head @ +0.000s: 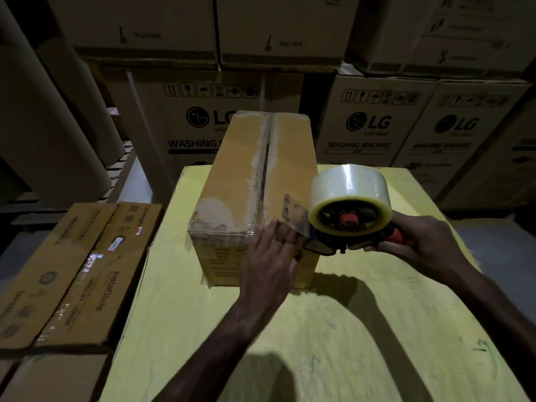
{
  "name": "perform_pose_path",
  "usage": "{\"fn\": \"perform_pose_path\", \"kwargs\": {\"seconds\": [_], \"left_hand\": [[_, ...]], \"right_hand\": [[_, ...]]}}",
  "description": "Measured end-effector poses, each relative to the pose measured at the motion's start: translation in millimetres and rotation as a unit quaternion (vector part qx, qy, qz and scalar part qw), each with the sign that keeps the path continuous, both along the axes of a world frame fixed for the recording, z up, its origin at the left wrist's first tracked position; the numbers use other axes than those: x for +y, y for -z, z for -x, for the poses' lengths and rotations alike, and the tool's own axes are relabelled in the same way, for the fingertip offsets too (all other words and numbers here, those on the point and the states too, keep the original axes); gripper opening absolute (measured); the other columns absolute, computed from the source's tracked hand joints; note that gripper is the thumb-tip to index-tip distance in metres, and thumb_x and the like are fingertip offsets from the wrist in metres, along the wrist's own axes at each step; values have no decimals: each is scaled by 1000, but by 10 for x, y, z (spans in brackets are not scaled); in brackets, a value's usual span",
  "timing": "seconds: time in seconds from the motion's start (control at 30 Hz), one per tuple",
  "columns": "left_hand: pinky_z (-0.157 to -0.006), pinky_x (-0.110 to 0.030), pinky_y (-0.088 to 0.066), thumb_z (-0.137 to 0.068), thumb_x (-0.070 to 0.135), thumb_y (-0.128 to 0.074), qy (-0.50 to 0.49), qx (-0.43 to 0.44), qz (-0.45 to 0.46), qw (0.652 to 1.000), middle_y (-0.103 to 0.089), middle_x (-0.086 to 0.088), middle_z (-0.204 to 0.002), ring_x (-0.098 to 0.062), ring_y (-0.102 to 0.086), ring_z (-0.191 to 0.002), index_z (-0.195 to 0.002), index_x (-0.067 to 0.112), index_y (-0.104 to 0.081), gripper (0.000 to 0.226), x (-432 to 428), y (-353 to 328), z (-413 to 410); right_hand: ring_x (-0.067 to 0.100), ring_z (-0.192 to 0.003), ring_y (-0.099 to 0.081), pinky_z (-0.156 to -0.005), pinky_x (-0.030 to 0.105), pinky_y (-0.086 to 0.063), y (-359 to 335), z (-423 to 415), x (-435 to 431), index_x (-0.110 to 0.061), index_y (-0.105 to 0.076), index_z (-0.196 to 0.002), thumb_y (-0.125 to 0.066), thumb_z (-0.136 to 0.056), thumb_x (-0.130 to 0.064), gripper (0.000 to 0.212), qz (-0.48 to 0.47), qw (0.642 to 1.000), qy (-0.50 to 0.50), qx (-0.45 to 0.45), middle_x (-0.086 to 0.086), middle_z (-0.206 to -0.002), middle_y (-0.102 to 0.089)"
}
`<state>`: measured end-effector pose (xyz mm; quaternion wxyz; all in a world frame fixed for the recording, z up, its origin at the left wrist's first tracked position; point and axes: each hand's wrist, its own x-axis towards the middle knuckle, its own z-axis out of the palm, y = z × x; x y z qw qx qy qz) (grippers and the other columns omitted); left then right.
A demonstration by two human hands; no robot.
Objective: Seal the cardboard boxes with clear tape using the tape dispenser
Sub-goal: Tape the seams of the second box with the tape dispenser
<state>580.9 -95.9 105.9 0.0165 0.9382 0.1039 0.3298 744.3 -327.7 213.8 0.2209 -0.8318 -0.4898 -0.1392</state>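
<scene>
Left hand (268, 261): fingers (271, 230) lay spread and flat against the near upper edge of the cardboard box (255, 181), pressing on the free end of clear tape where it met the box front. Nothing was gripped; the palm rested on the front face, just right of centre.

Right hand (417, 242): fingers were wrapped around the handle of the tape dispenser (348, 227), thumb on top. The handle showed red and dark between the fingers. The dispenser was held at the box's near right corner, with its metal blade plate (293, 213) angled up toward the box top and close to the left fingertips. Whether the plate touched the cardboard could not be told.

Tape roll (349, 195): a large clear roll sat on the dispenser hub, with a red hub cap at its centre, and the roll face was turned toward the camera.

The box stood lengthwise on a yellow-green table (348, 329), long axis running away from the person. Its top flaps were closed; the centre seam (265, 166) ran the full length, with pale scuffed patches and old tape residue along it. Wrinkled clear tape was visible on the near left corner.

To the left of the table, lower down, lay a flat printed carton (84, 268) with a shiny taped seam. Behind the table stood stacked washing-machine cartons (368, 126). Large brown paper rolls (52, 134) leaned at far left. The lighting was dim, and shadows of the arms fell on the table.
</scene>
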Motion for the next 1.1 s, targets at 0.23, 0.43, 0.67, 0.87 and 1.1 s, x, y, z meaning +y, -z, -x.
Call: {"fn": "perform_pose_path", "kwargs": {"seconds": [0.23,0.43,0.67,0.87,1.1], "left_hand": [[-93,-43,-52,-63,14,-87,-29,-10,3,1000,-67,-13,-123,-32,-54,-116,-106,3,-75,46,42,-65,-2],[-95,-39,-51,-62,31,-97,-60,42,24,997,-71,-11,-117,-27,-55,-116,-102,10,-79,48,20,-117,-49],[-114,-38,-33,-76,31,-90,-48,45,38,997,-62,-14,-143,-29,-55,-138,-135,6,-66,69,26,-86,-40],[-113,-40,-37,-89,32,-80,-48,0,2,999,-60,-15,-145,-30,-58,-134,-141,4,-61,62,113,4,-2],[-115,-46,-29,-94,41,-73,-36,2,1,999,-47,-21,-156,-38,-48,-143,-152,17,-51,67,-55,79,-29]], "right_hand": [[15,-61,-62,-53,37,-50,-348,-171,79,-41,-56,-109,-34,-86,-88,57,30,996,-64,-55,-13,-74,-67],[13,-64,-64,-55,38,-53,-331,-334,57,-41,-56,-113,-35,-87,-87,57,49,993,-79,-71,-12,-79,-70],[24,-56,-64,-46,36,-46,-13,-317,29,-23,-69,-104,-34,-90,-84,72,3,995,-63,-74,-3,-71,-70],[24,-53,-63,-43,36,-44,44,-450,-284,-20,-73,-102,-40,-90,-78,68,29,993,-31,-106,-4,-71,-68],[22,-56,-66,-45,35,-47,229,-512,-737,-20,-76,-98,-36,-88,-84,76,3,997,11,-82,-5,-74,-72]]}}
